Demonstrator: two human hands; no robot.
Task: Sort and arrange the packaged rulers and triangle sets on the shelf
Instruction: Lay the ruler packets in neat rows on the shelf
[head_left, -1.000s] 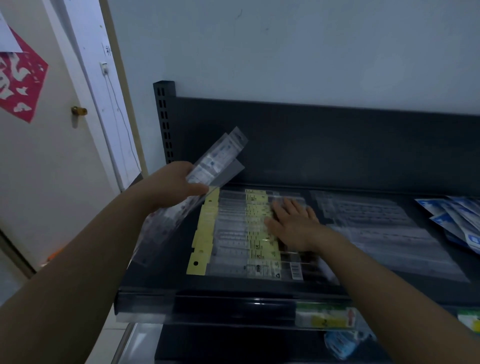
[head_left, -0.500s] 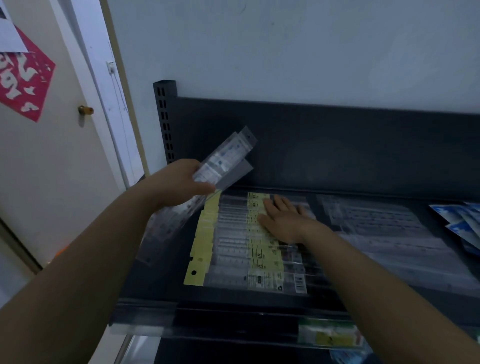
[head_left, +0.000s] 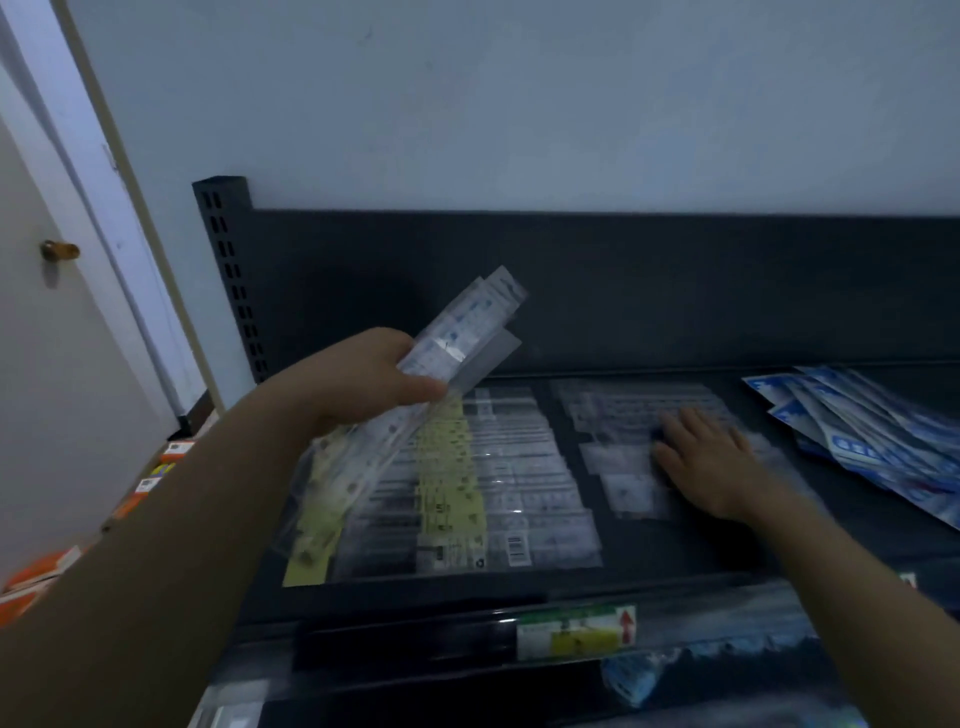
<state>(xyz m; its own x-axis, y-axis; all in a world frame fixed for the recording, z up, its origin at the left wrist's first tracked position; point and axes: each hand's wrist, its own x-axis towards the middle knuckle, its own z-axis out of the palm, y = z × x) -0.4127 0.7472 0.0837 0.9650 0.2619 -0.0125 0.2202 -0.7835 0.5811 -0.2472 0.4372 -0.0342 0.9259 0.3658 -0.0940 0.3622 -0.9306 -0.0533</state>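
My left hand (head_left: 363, 379) grips a bundle of clear packaged rulers (head_left: 457, 338), held tilted above the left end of the dark shelf (head_left: 675, 551). Below it lies a fanned row of ruler packs with yellow labels (head_left: 452, 499). My right hand (head_left: 706, 462) rests flat, fingers spread, on a second stack of clear packs (head_left: 628, 452) in the middle of the shelf. At the right lie blue-and-white packages (head_left: 852, 431), fanned out and overlapping.
A dark back panel (head_left: 623, 291) and a slotted upright (head_left: 228, 280) close off the shelf's rear and left. A price label strip (head_left: 576, 631) runs along the front edge. A door with a brass knob (head_left: 60, 251) stands left; orange boxes (head_left: 41, 571) lie below it.
My right hand has left the yellow-labelled row and moved right onto the middle stack of clear packs. The left hand still holds the ruler bundle, slightly higher. The view has shifted right.
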